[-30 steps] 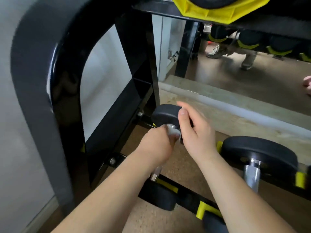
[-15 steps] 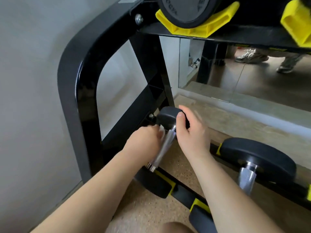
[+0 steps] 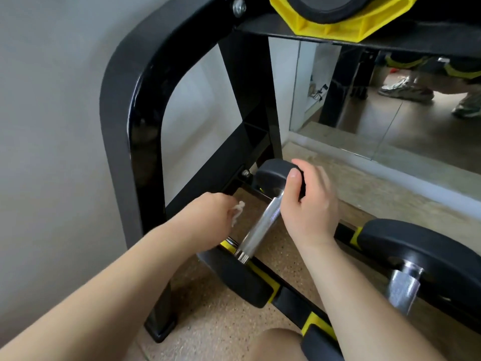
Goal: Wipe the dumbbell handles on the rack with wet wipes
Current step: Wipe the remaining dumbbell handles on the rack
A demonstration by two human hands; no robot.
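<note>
Nearest to us, below the dumbbell [image 3: 256, 230], our bare knee [image 3: 279, 345] pokes in over the speckled, cork-like floor [image 3: 208, 321]. The dumbbell lies on the lowest tier of the rack [image 3: 122, 113], its near head, black and matte with flattened sides, sitting against the front rail with its yellow pads. The handle [image 3: 260, 225] is a shiny, knurled metal cylinder running up and away from that head.

Just left of the handle, our left hand [image 3: 208, 217] has its fingers curled round a crumpled white wet wipe [image 3: 237, 212]. A twisted end sticks out toward the handle, with a small gap between them. At the far end of the dumbbell, our right hand [image 3: 309, 204] grips the far black head, the thumb laid across its face and the fingers wrapped behind. This hand covers the top of the handle.

To the right of the dumbbell, a second dumbbell [image 3: 416, 256] with a larger head rests on the same rails. Left of the dumbbell, the rack's glossy black, rounded upright stands against a plain grey wall [image 3: 52, 100]. Above it, a ribbed yellow plastic cradle [image 3: 338, 24] holds a black weight on the upper shelf. Behind the dumbbell, a mirror [image 3: 390, 113] reflects a brown floor and a pair of shoes [image 3: 406, 89].
</note>
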